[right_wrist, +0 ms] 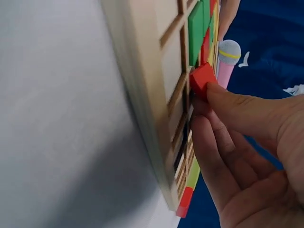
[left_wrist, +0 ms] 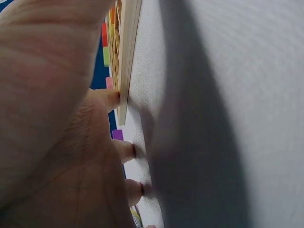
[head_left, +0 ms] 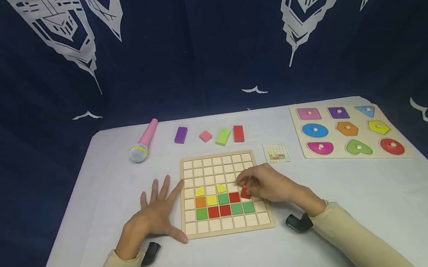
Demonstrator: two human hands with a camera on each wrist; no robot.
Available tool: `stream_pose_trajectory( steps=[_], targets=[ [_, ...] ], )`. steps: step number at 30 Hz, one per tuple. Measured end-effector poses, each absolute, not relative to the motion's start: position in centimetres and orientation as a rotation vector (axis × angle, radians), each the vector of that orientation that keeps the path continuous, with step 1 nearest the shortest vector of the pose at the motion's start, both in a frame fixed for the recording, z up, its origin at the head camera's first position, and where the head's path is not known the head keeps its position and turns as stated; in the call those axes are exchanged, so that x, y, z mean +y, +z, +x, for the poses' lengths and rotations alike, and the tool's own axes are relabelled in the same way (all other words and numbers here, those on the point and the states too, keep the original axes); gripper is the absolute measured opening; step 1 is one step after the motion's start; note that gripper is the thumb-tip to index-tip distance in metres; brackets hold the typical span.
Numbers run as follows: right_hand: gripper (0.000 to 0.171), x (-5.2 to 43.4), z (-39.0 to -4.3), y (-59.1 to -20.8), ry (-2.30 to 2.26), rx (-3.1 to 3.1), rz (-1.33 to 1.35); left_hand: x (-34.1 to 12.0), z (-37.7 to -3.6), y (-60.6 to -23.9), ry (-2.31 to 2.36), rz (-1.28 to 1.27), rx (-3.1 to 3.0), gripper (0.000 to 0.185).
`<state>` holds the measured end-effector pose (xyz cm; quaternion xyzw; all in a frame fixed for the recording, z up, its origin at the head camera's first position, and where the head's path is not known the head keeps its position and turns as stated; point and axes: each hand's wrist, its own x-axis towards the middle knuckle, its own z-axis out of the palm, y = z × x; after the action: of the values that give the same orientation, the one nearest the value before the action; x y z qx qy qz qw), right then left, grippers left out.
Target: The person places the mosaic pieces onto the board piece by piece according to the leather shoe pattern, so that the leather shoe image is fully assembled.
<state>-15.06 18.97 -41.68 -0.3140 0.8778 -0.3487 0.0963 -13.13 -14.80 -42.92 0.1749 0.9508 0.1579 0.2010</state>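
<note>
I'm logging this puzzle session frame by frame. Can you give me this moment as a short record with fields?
left hand: flat on the table, fingers spread, touching the grid board's left edge
right hand: pinches a red block over the board's right side
board: green, red, orange, yellow pieces placed
loose blocks: purple block, pink block

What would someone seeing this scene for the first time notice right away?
The wooden grid board at the middle of the white table catches the eye, partly filled with yellow, orange, green and red tiles. The right hand pinches a red block over the board's right side, while the left hand lies flat against its left edge. A shape puzzle sits far right and a pink toy microphone far left.
</note>
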Motion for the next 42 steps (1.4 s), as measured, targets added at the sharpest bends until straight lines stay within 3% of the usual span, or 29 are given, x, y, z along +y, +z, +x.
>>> stream_pose_trajectory(
  steps=[12, 17, 22, 30, 42],
  targets=[
    [0.022, 17.8, -12.8, -42.0, -0.84, 2.775, -0.873, -14.7, -12.8, -42.7, 0.43, 0.463, 2.668, 0.151],
    [0.03, 17.6, -10.7, -42.3, -0.532, 2.974, -0.941, -14.6, -12.8, -42.8, 0.431, 0.457, 2.665, 0.151],
    [0.05, 17.9, -8.5, -42.3, -0.278, 2.994, -1.03, -14.6, -12.8, -42.8, 0.418, 0.456, 2.672, 0.151],
    [0.054, 19.0, -8.2, -41.9, -0.508, 2.757, -0.974, -14.7, -12.9, -42.8, 0.423, 0.458, 2.676, 0.151],
    [0.046, 19.3, -8.7, -42.1, -0.593, 2.735, -0.98, -14.7, -12.8, -43.0, 0.39, 0.434, 2.677, 0.15]
  ],
)
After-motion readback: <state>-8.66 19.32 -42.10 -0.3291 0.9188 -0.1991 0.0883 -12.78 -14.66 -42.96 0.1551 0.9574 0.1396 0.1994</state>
